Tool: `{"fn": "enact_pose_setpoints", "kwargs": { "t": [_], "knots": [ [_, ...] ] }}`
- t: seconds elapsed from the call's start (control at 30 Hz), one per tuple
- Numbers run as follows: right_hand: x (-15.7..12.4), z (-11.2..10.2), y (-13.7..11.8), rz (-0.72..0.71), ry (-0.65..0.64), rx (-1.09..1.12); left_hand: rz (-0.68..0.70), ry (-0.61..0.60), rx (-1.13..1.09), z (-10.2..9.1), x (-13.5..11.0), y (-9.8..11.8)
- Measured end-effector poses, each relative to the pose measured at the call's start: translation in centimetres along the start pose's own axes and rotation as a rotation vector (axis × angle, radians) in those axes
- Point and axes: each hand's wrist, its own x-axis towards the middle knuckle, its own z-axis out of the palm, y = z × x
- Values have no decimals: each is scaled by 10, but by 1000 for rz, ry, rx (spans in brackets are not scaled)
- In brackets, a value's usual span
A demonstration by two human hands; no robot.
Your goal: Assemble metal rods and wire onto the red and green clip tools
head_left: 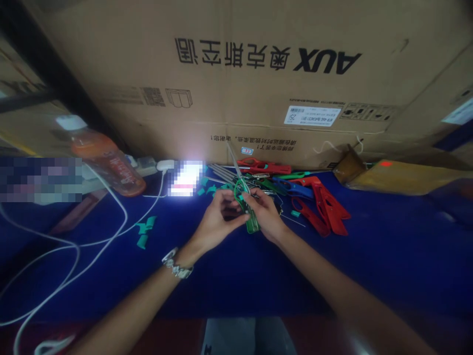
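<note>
Over the middle of the blue table (236, 276), both hands are closed on one green long-nosed lighter (253, 224) with a see-through body, its thin stem pointing away from me. My left hand (212, 224) grips it from the left, thumb against the body. My right hand (266, 215) holds its other side, with the thumb near a small teal piece (243, 196). The fingers hide part of the lighter. Just beyond my hands lie metal tubes (223, 172), a blue lighter body (295, 188) and several red lighter bodies (327, 207).
Left of my hands are loose teal pieces (143, 240), a lit phone (186, 177), a white cable (123, 212) and a drink bottle (107, 158). A large cardboard box (229, 84) walls off the back. A yellow packet (402, 176) lies at the right.
</note>
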Motion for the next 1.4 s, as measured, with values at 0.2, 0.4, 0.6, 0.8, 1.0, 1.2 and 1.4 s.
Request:
{"fn": "enact_pose_setpoints", "kwargs": {
  "t": [0.2, 0.4, 0.6, 0.8, 1.0, 1.2, 1.4],
  "knots": [
    [0, 2, 2, -13, -3, 37, 146, 43, 167, 2, -1, -5],
    [0, 3, -1, 9, 59, -21, 301, -25, 527, -3, -2, 7],
    [2, 7, 0, -72, 131, -130, 229, 6, 692, -2, -3, 16],
    [2, 8, 8, 0, 78, -52, 231, 18, 656, -5, 3, 12],
    [-2, 8, 4, 78, -14, -52, 184, 17, 750, -6, 2, 16],
    [-3, 9, 0, 108, -95, -72, 151, 0, 824, -8, -1, 24],
    [-2, 12, 6, 96, -118, -59, 121, 42, 688, -11, 6, 18]
  ]
}}
